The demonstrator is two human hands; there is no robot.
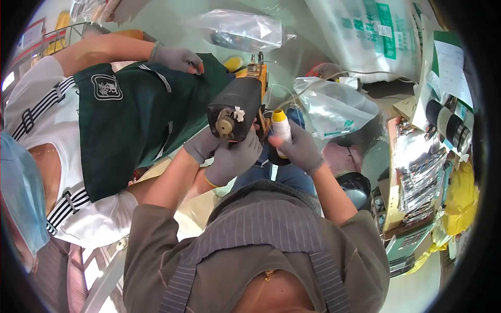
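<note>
A portable bag sewing machine with a black motor housing [237, 101] and an orange-yellow body [262, 78] is held up in the middle. My left hand [201, 144], in a grey glove, reaches its near left side; the fingers are hidden behind the housing and another hand. My right hand [303, 147], also gloved, closes round a white thread cone [281, 130] with a yellow top, just right of the machine. A co-worker's gloved hand [232, 163] touches the housing from below. That person's other gloved hand [180, 58] rests on their dark green apron [135, 120].
Clear plastic bags [334, 107] lie beyond my right hand, and another bag [237, 28] lies farther off. A large printed plastic sack [365, 31] stands far right. At right, an open carton [417, 177] holds many small packets beside yellow plastic [461, 198]. The co-worker sits close at left.
</note>
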